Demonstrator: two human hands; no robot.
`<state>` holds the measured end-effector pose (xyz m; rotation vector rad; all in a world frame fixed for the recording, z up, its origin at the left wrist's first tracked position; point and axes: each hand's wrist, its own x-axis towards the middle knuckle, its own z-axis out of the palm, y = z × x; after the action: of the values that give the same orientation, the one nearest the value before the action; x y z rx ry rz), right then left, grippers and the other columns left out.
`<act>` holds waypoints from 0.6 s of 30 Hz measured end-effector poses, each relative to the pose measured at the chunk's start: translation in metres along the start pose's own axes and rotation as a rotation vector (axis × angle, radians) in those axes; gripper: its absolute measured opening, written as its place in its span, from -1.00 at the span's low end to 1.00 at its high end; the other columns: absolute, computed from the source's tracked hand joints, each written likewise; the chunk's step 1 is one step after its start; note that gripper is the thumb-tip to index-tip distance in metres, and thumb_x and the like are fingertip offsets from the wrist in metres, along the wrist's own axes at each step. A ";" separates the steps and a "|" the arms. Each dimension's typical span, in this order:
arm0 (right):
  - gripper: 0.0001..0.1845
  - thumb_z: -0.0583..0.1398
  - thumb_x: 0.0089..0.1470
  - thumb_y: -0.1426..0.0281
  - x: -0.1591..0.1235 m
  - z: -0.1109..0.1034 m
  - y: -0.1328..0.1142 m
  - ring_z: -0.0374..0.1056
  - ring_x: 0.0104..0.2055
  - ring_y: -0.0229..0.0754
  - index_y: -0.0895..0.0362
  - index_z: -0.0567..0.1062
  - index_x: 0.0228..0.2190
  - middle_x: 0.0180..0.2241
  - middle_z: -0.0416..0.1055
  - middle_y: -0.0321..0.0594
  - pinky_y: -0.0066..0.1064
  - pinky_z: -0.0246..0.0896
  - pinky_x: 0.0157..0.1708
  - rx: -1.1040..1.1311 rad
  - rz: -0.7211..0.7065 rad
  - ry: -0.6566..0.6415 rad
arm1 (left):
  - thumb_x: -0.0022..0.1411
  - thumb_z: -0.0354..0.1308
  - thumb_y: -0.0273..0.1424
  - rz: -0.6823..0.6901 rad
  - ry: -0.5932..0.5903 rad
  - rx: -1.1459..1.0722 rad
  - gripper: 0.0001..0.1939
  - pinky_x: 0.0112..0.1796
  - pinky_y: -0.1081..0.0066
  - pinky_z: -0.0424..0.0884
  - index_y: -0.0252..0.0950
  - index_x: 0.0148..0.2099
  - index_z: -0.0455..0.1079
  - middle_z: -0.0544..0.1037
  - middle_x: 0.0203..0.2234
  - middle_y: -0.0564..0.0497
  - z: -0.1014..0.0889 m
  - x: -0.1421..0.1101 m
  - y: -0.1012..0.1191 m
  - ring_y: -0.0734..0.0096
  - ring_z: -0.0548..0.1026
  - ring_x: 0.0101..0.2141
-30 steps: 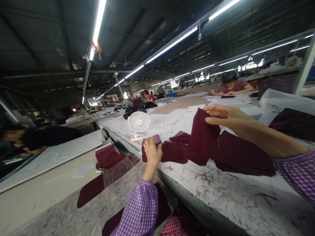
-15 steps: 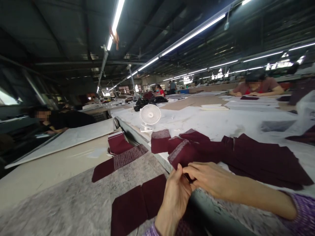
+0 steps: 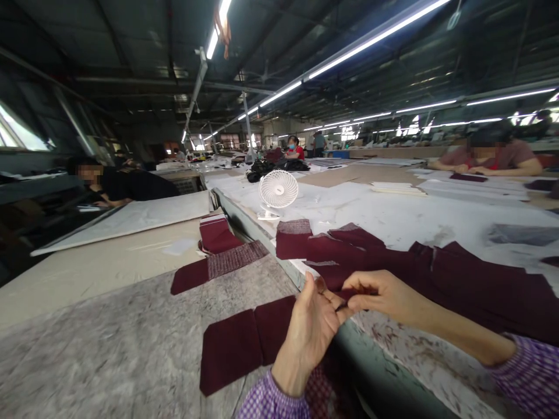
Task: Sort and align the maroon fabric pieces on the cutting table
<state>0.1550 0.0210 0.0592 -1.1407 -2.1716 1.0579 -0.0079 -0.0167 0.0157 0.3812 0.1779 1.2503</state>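
Above the table edge my left hand (image 3: 308, 329) is palm up, its thumb raised beside the curled index finger, at the near edge of a maroon fabric piece (image 3: 334, 276) with a grey strip. My right hand (image 3: 379, 291) is closed in a pinch on the same near edge, its fingertips meeting those of my left hand. The exact grip is partly hidden by the fingers. Just beyond lie more maroon fabric pieces (image 3: 476, 285), overlapping on the white table. To the left, two maroon pieces (image 3: 231, 346) lie side by side on a grey mottled board (image 3: 131, 331).
A white fan (image 3: 278, 189) stands on the white table (image 3: 384, 218). A maroon piece with a grey ribbed band (image 3: 238, 260) and a folded maroon stack (image 3: 218, 234) lie left of the gap between tables. Co-workers lean over tables at left (image 3: 140, 185) and right (image 3: 515, 157).
The view has shifted, so the scene sits differently. The fabric piece at my hands is lower and flatter. My right hand has drawn slightly away from my left thumb, opening a gap between them.
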 end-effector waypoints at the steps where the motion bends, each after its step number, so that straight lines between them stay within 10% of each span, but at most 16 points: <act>1: -0.80 0.24 -0.05 0.29 0.000 0.000 0.001 0.33 -0.40 -0.22 0.16 0.52 -0.37 -0.46 0.44 -0.29 -0.39 0.23 -0.39 0.012 0.000 -0.005 | 0.22 0.13 -0.10 0.003 -0.010 0.013 -0.65 -0.10 0.20 0.40 -0.33 -0.26 0.36 0.48 -0.39 0.00 0.000 0.000 0.000 0.44 0.44 -0.40; 9: -0.72 0.13 0.11 0.23 0.000 0.000 0.001 0.35 -0.38 -0.20 0.17 0.54 -0.34 -0.41 0.47 -0.22 -0.37 0.26 -0.36 -0.038 -0.127 -0.054 | 0.15 0.19 -0.06 -0.001 -0.045 0.194 -0.56 -0.11 0.24 0.38 -0.35 -0.14 0.40 0.52 -0.23 -0.13 0.004 -0.005 -0.002 0.23 0.49 -0.21; 14: -0.74 0.07 0.15 0.25 -0.003 0.004 0.001 0.23 -0.46 -0.26 0.14 0.42 -0.44 -0.47 0.37 -0.28 -0.43 0.16 -0.47 -0.123 -0.196 -0.002 | -0.12 0.33 -0.52 0.100 0.080 0.416 -0.61 -0.22 0.41 0.39 -0.31 -0.17 0.37 0.52 -0.33 0.00 0.006 -0.007 -0.010 0.37 0.49 -0.30; 18: -0.75 0.02 0.15 0.23 -0.003 -0.007 -0.002 0.24 -0.46 -0.22 0.10 0.38 -0.38 -0.45 0.35 -0.28 -0.40 0.18 -0.48 -0.133 -0.076 0.243 | -0.08 0.13 -0.54 0.155 0.162 0.578 -0.67 -0.37 0.45 0.37 -0.33 -0.17 0.37 0.53 -0.38 -0.02 -0.005 -0.004 -0.011 0.41 0.48 -0.41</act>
<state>0.1606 0.0208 0.0646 -1.1681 -2.0978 0.7104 -0.0009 -0.0221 0.0069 0.8027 0.6662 1.3717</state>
